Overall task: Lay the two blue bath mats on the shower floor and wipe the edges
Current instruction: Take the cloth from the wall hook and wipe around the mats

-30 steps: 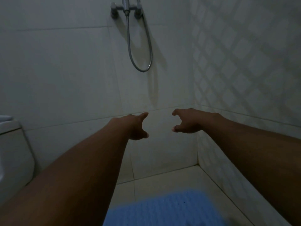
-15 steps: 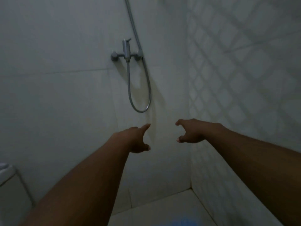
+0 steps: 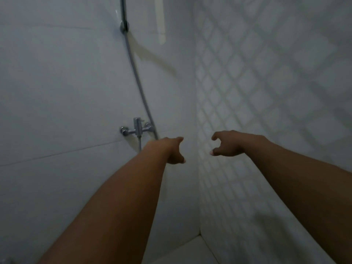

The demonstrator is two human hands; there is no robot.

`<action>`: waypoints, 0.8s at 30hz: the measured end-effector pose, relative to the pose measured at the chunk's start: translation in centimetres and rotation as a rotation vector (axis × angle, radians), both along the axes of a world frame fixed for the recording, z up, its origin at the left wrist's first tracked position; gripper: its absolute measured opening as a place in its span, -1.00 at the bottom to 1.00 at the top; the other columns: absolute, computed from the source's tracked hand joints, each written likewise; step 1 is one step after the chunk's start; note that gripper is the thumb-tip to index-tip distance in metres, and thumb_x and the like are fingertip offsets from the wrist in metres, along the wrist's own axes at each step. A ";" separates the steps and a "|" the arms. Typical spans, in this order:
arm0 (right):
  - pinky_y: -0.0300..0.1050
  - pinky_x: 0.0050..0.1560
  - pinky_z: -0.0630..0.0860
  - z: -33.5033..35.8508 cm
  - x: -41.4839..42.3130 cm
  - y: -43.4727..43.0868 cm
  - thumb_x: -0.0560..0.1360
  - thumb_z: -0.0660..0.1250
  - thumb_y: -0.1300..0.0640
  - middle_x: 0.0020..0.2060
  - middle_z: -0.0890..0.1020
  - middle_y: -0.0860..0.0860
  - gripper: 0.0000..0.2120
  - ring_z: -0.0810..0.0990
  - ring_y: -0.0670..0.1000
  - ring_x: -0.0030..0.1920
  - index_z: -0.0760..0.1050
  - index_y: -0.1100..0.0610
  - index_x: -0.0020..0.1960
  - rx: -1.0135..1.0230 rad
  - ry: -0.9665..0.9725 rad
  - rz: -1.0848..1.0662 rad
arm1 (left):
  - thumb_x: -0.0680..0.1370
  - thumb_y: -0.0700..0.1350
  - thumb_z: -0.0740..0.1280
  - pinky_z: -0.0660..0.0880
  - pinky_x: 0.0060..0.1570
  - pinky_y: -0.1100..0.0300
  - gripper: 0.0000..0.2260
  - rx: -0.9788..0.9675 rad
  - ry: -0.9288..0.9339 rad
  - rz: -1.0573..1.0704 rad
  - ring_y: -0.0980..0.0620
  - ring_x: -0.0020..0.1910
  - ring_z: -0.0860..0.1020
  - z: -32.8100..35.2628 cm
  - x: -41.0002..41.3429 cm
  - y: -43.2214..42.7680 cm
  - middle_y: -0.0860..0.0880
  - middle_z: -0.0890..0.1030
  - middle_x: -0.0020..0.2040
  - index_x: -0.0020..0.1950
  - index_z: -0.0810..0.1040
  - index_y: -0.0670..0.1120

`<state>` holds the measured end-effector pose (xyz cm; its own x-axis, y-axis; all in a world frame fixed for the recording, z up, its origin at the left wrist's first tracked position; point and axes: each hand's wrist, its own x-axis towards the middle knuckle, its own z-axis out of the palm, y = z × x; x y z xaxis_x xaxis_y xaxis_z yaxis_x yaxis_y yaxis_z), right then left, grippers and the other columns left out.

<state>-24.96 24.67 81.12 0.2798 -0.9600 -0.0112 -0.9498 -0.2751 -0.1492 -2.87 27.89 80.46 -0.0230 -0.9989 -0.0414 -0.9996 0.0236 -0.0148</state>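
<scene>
So the person has both bare arms stretched out toward the corner of the shower, and neither hand is holding anything. The left hand (image 3: 172,150) has its fingers loosely spread with the thumb sticking up, and the right hand (image 3: 227,143) is half-curled like a claw, thumb and fingers apart, nothing between them. Behind the left hand sits the chrome wall-mounted shower mixer tap (image 3: 136,129), with the grey flexible metal shower hose (image 3: 137,73) running up the plain white tiled wall (image 3: 57,82); the right-hand wall (image 3: 266,82) has a diamond lattice tile pattern. Only a sliver of pale shower floor (image 3: 190,250) shows at the bottom (the view is tilted way up), and the blue bath mats aren't in the picture at all, so their position can't be told from here. Best guess is a between-steps moment, with no cloth in sight either. Next move probably calls for looking back down and reaching for a mat or something to wipe the edges with.
</scene>
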 end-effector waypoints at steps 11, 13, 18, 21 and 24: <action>0.10 0.45 0.30 4.5 -16.7 6.8 0.53 0.33 -0.23 0.56 0.24 0.05 -0.29 0.29 0.14 0.51 0.22 0.04 0.55 -0.019 0.075 -0.350 | 0.52 0.26 0.39 0.25 0.49 -0.15 -0.22 -0.019 -0.062 -0.298 -0.17 0.56 0.27 5.3 -17.5 -2.8 -0.07 0.22 0.62 0.64 0.15 0.04; 0.08 0.42 0.33 5.1 -19.4 9.0 0.55 0.32 -0.22 0.56 0.22 0.06 -0.31 0.30 0.14 0.50 0.22 0.06 0.56 -0.010 0.072 -0.450 | 0.51 0.26 0.41 0.35 0.43 -0.14 -0.24 0.009 -0.063 -0.386 -0.19 0.46 0.41 5.9 -21.5 -3.2 -0.10 0.34 0.56 0.60 0.26 -0.03; -0.03 0.19 0.43 5.8 -23.7 16.3 0.59 0.29 -0.16 0.53 0.28 0.08 -0.35 0.39 0.15 0.43 0.26 0.14 0.55 0.008 0.073 -0.743 | 0.48 0.32 0.39 0.54 0.23 -0.13 -0.28 0.067 -0.147 -0.646 -0.21 0.10 0.63 6.9 -31.0 -2.7 -0.15 0.50 0.37 0.45 0.44 -0.15; -0.09 0.01 0.46 5.6 -25.2 21.9 0.58 0.31 -0.15 0.43 0.41 0.11 -0.38 0.51 0.16 0.32 0.31 0.16 0.51 0.051 0.042 -0.952 | 0.48 0.32 0.39 0.56 0.20 -0.13 -0.38 0.079 -0.171 -0.853 -0.19 -0.02 0.63 7.0 -36.1 -0.6 -0.16 0.56 0.26 0.29 0.52 -0.15; -0.15 -0.18 0.50 5.7 -25.9 28.0 0.57 0.34 -0.11 0.22 0.55 0.11 -0.43 0.61 0.15 0.20 0.38 0.21 0.45 0.098 -0.019 -1.171 | 0.51 0.29 0.38 0.55 0.22 -0.12 -0.35 0.102 -0.140 -1.051 -0.17 -0.07 0.60 6.8 -40.5 3.7 -0.18 0.57 0.23 0.35 0.50 -0.21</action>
<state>-50.83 52.64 86.78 -0.7722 -0.6267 -0.1046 -0.6128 0.7781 -0.1379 -43.37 31.58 87.22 -0.8600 -0.4722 -0.1933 -0.4664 0.8812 -0.0773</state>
